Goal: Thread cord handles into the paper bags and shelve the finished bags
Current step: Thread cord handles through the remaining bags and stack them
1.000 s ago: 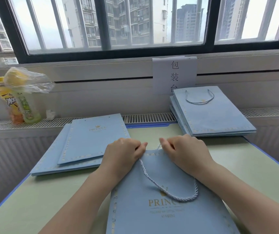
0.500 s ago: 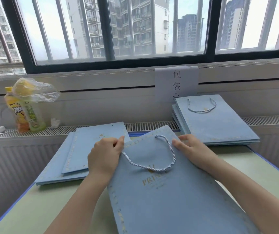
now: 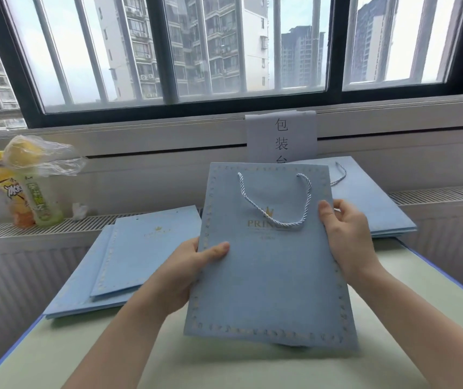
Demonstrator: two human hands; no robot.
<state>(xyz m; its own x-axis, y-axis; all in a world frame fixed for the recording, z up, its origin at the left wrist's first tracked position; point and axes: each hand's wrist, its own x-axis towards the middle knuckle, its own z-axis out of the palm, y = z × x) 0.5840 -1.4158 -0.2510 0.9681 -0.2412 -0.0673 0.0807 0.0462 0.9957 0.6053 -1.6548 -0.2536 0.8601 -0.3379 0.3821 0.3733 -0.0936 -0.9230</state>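
A flat blue paper bag (image 3: 267,276) is held raised above the surface (image 3: 56,360); its left edge is pinched by the left hand (image 3: 188,265), thumb on the face; its right edge is gripped by the curled fingers (image 3: 342,214) of the right hand (image 3: 348,237); a cord handle (image 3: 275,203) is seen threaded at its top; stacked bags (image 3: 140,256) lie at left.

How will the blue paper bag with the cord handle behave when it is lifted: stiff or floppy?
Probably fairly stiff: the bag, gripped at its side edges by the left hand and right hand, stays flat. Likely light. Its cord handle hangs limp.
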